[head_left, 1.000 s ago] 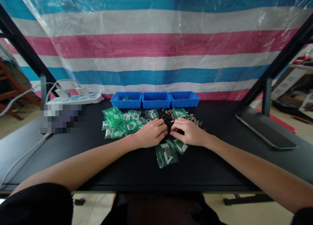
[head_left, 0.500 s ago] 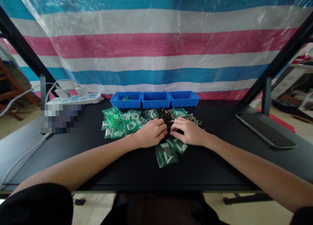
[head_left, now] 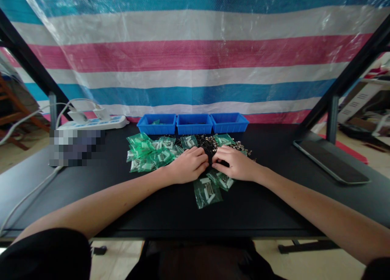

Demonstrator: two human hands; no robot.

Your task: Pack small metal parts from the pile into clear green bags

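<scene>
My left hand [head_left: 189,165] and my right hand [head_left: 237,163] rest close together at the middle of the black table, fingers curled in and thumbs pressed toward the fingertips. Whatever lies between those fingers is too small or hidden to name. Just beyond them spreads a heap of small dark screws [head_left: 207,142], with shinier metal pieces [head_left: 242,146] on its right. Close below my right hand is a clear green bag [head_left: 208,193] holding white plugs and screws, overlapped by a similar bag [head_left: 224,180]. Left of my left hand lies a pile of green bags [head_left: 152,155].
Three blue bins [head_left: 195,129] stand in a row at the back; the left one has some green bag in it. A white power strip [head_left: 114,122] with plugs sits at the back left. A phone [head_left: 331,161] lies to the right, and a striped sheet [head_left: 191,56] hangs behind.
</scene>
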